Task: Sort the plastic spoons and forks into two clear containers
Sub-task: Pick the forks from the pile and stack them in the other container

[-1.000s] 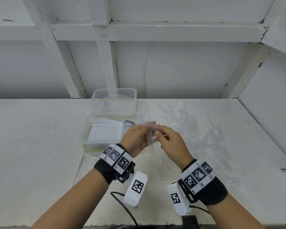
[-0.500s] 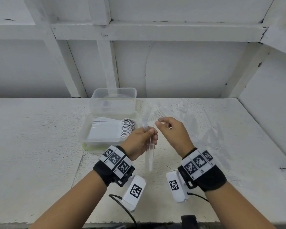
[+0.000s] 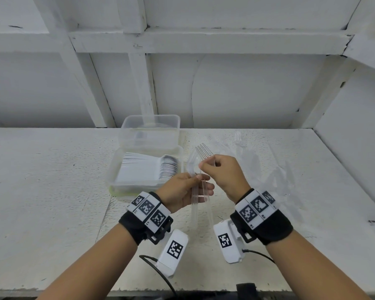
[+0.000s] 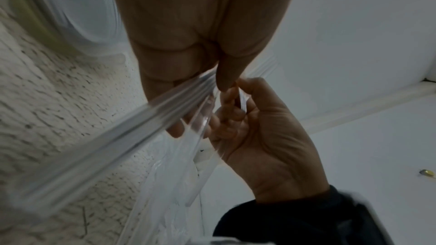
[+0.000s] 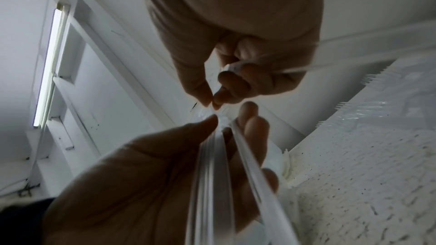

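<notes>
White speckled tabletop (image 3: 52, 191) fills the head view, two clear containers (image 3: 149, 135) at its far middle, the nearer one (image 3: 126, 185) packed with spoons (image 3: 169, 169). Left hand (image 3: 182, 191) grips a bundle of clear handles (image 3: 198, 198); right hand (image 3: 223, 172) pinches a fork (image 3: 205, 153), tines pointing away.

Left wrist view: left thumb and fingers (image 4: 165, 74) clamp the handles (image 4: 132, 128).

Right wrist view: right fingertips (image 5: 219, 98) pressed together on clear plastic.

forks (image 3: 204, 151): clear | containers (image 3: 150, 131): clear | table (image 3: 52, 169): speckled white | wristbands (image 3: 148, 210): black-and-white squares
</notes>
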{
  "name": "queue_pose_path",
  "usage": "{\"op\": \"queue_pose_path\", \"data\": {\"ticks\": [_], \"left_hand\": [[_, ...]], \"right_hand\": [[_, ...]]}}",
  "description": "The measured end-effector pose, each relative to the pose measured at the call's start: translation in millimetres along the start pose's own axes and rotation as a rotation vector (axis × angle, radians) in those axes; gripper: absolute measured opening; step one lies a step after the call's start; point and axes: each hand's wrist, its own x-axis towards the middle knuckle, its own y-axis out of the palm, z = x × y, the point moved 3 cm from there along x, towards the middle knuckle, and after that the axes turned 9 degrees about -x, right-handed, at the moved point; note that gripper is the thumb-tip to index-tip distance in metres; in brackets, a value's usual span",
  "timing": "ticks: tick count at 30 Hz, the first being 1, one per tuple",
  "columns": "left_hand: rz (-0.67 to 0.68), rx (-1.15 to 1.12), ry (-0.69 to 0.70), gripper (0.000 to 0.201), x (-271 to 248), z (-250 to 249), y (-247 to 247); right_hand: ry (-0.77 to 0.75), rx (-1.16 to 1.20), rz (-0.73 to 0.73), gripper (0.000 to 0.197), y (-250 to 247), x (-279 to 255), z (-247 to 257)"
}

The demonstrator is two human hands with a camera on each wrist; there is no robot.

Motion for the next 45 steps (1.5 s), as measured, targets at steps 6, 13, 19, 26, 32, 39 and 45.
{"op": "queue_pose_path", "data": {"ticks": [6,13,19,26,32,39,45], "left_hand": [[0.004,-0.029,-0.003,0.026,-1.4,1.8,3.2],[-0.077,-0.086,0.034,0.024,-3.0,-0.6,-2.2],[-0.148,-0.058,0.145,0.025,-1.9,-2.5,0.1],[-0.179,0.074,0.21,0.026,-2.5,-2.5,7.0],[-0.143,0.008,0.215,0.023,-4.8,-3.7,2.8],[-0.098,-0.167,0.186,0.024,-6.7,-9.1,-0.5],[-0.219,-0.237,0.282,0.018,-5.1,-21.3,-10.8]], "right_hand": [[-0.017,0.001,0.014,0.009,8.8,-5.2,-2.4],[0.052,-0.046,0.062,0.044,-4.8,-1.3,-3.5],[-0.054,0.012,-0.19,0.009,-3.4,-4.4,-10.6],[-0.129,-0.14,-0.259,0.021,15.0,-7.7,-7.5],[0.042,-0.067,-0.199,0.019,30.3,-2.6,-13.1],[-0.012,0.114,0.057,0.049,31.8,-7.1,-7.5],[-0.173,-0.069,-0.026,0.009,20.8,-10.3,0.0]]}}
